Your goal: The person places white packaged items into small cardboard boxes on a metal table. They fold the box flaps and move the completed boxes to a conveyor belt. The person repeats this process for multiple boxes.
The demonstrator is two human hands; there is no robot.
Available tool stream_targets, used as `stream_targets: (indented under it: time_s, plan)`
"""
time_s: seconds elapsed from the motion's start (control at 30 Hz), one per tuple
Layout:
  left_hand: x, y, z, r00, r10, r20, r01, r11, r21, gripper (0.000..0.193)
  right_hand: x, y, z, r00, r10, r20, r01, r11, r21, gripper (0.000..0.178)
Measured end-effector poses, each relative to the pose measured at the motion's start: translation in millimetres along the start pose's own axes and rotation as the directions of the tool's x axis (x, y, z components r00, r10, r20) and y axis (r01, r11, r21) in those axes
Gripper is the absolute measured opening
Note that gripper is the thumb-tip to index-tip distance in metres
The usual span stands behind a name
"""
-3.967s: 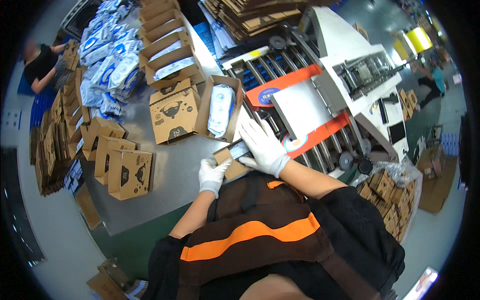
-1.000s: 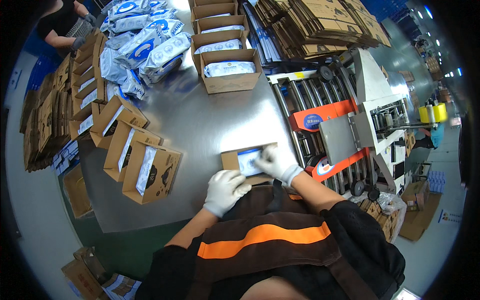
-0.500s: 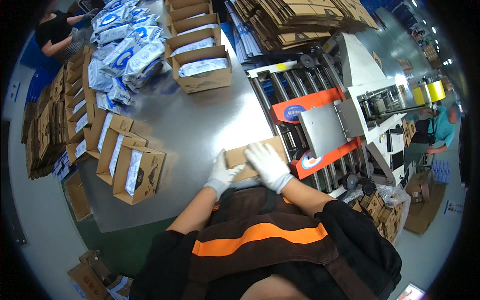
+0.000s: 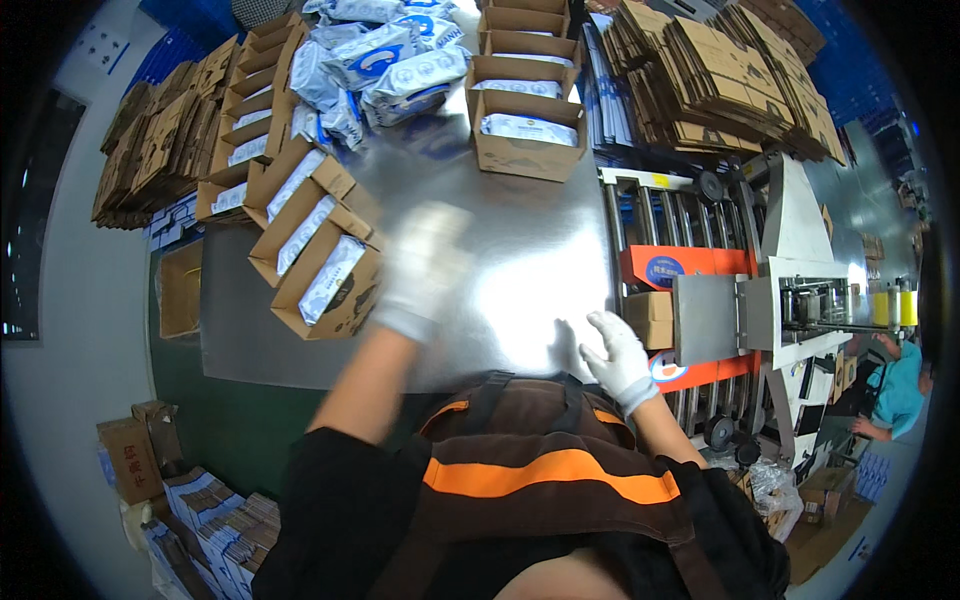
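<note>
My gloved left hand (image 4: 428, 262) is over the metal table, smeared by motion, its fingers too blurred to read. Just left of it stands the nearest open carton (image 4: 330, 285), brown cardboard with a white-blue pouch inside. My gloved right hand (image 4: 618, 358) holds nothing, with thumb and fingers apart, above the table's right edge. Beyond its fingertips a closed brown carton (image 4: 650, 318) sits on the roller conveyor, between the orange side guides of the carton sealing machine (image 4: 800, 300) and beside its metal plate.
White-blue pouches (image 4: 380, 70) lie heaped at the table's far side. A row of open filled cartons (image 4: 528, 130) stands right of them. Flattened cartons (image 4: 720, 75) are stacked at the far right, more (image 4: 165, 140) at the left. A person in teal (image 4: 893, 385) is beyond the machine.
The closed carton has gone from under both hands at the table edge into the machine. My hands have parted, the left moving toward the open cartons. The whole view has shifted right.
</note>
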State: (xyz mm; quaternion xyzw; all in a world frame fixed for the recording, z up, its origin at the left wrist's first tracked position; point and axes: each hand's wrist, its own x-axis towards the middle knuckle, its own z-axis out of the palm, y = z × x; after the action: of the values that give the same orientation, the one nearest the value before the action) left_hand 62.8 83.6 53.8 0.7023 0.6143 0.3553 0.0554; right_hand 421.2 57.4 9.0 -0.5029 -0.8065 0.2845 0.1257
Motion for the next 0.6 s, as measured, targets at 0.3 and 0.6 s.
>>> stream_targets:
  time_s: [0.3,0.6]
  plan:
    - [-16,-216,-158,0.67,-0.72,0.181,0.408,0.561,0.72,0.139,140,-194,70,0.76,-0.644,0.088,0.649,0.76,-0.041,0.058]
    - [-13,-134,-92,0.766,-0.558,0.321,0.395,0.801,0.449,0.09,177,-202,153,0.606,-0.677,0.418,0.795,0.532,-0.292,0.008]
